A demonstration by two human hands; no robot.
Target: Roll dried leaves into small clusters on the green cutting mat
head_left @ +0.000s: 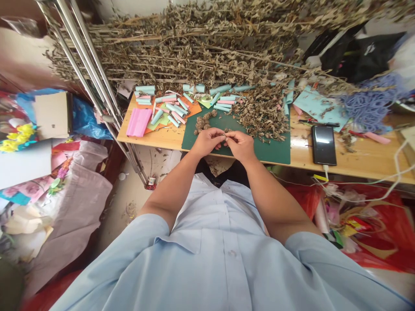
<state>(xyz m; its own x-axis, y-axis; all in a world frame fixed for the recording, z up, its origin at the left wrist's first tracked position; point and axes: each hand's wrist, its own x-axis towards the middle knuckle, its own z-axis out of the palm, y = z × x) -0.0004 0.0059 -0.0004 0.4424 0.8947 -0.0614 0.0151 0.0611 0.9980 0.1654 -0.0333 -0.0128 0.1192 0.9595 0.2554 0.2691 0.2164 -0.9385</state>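
Note:
My left hand (207,142) and my right hand (241,144) meet over the near edge of a dark green cutting mat (272,152). Their fingertips are pinched together on a small bit of dried leaf (224,134), mostly hidden by the fingers. Just beyond my left hand sits a cluster of brown balls of dried leaf (204,122). A loose heap of dried leaves (264,110) covers the right part of the mat, beyond my right hand.
Blue and pink paper rolls (175,108) lie at the left, beside a pink paper piece (139,122). Long dried plant stalks (194,52) fill the back. A plugged-in phone (323,145) and purple cord (369,101) are at the right. Metal poles (87,56) stand left of the table.

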